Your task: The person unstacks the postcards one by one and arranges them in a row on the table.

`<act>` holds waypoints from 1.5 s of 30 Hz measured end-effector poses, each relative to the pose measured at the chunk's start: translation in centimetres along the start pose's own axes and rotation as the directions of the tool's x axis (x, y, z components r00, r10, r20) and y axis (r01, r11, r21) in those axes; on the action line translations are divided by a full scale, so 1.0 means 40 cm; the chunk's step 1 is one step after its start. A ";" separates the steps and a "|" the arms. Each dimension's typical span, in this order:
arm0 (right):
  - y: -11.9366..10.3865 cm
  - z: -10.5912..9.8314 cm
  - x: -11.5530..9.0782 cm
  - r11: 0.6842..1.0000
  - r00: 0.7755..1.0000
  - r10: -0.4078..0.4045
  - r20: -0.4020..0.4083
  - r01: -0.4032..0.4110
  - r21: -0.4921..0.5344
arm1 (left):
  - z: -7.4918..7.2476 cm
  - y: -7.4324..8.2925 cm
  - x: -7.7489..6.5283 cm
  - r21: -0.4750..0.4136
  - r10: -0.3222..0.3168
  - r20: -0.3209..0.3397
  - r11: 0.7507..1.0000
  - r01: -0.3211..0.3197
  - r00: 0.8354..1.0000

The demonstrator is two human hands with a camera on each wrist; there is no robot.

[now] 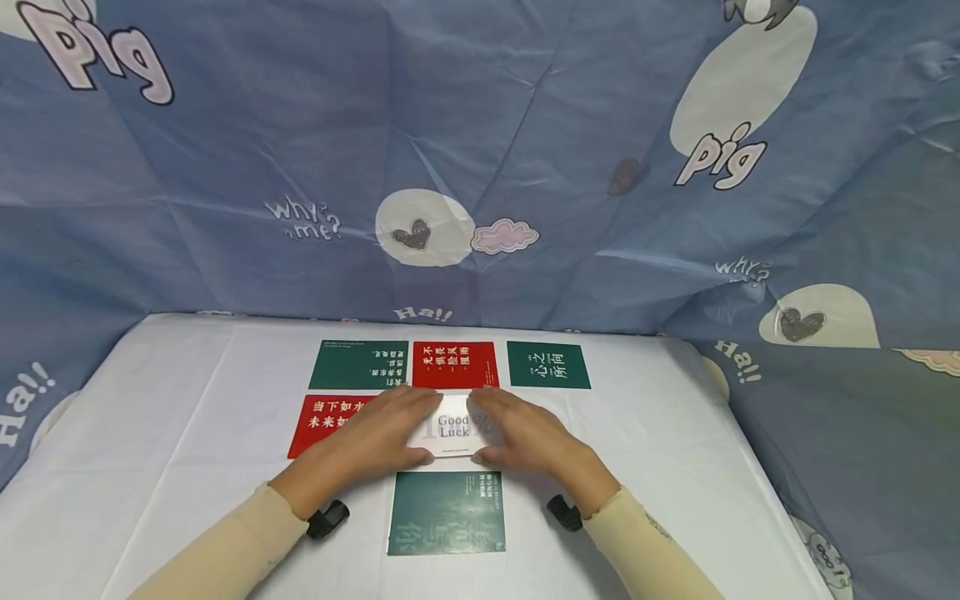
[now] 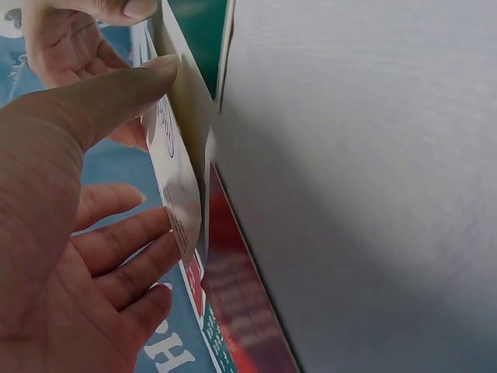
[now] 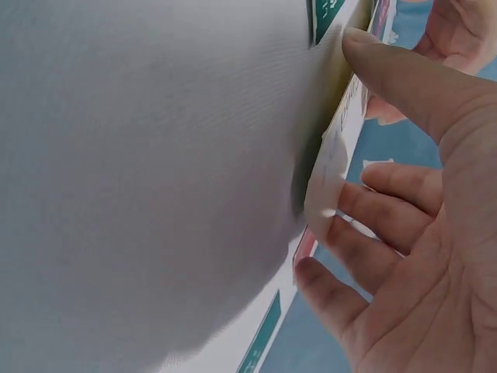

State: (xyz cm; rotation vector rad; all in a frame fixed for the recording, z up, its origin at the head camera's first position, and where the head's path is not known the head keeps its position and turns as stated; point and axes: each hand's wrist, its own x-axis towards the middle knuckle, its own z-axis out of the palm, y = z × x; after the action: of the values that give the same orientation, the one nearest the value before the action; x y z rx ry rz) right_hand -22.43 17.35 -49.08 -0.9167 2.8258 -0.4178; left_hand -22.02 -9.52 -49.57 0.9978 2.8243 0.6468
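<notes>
A white card [image 1: 453, 427] printed "Good Luck" lies between my two hands in the middle of the head view. My left hand [image 1: 375, 437] grips its left end, thumb on the near edge and fingers toward the far edge. The right end is held the same way by my right hand [image 1: 528, 435]. In both wrist views the card [image 2: 175, 167] is tilted a little, with a shadowed gap beneath it. A red card [image 1: 321, 423] with white characters lies partly hidden under my left hand. Closer to me, a green card [image 1: 446, 521] lies flat.
Along the back of the white tabletop [image 1: 187, 467] lie a green card [image 1: 356, 367], a red card [image 1: 454, 367] and another green card [image 1: 549, 365]. A blue printed cloth [image 1: 480, 150] hangs behind the table and down its right side.
</notes>
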 end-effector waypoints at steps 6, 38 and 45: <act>0.006 0.005 0.007 1.000 1.000 0.000 0.007 0.000 0.001 | 0.003 -0.013 0.007 -0.008 0.008 0.001 1.000 -0.008 1.000; 0.020 0.013 0.001 0.999 1.000 0.010 0.008 -0.010 0.039 | 0.022 -0.023 0.011 0.007 0.027 -0.002 1.000 -0.027 1.000; 0.023 0.014 0.002 0.998 1.000 0.012 0.011 -0.012 0.062 | 0.025 -0.022 0.014 0.007 0.028 -0.004 1.000 -0.028 1.000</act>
State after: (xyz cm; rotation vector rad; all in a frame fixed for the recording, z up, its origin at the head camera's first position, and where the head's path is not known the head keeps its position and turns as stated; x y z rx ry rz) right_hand -22.88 17.87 -49.91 -0.8870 2.7904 -0.4950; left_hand -22.75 -9.41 -50.82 1.0397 2.8231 0.6435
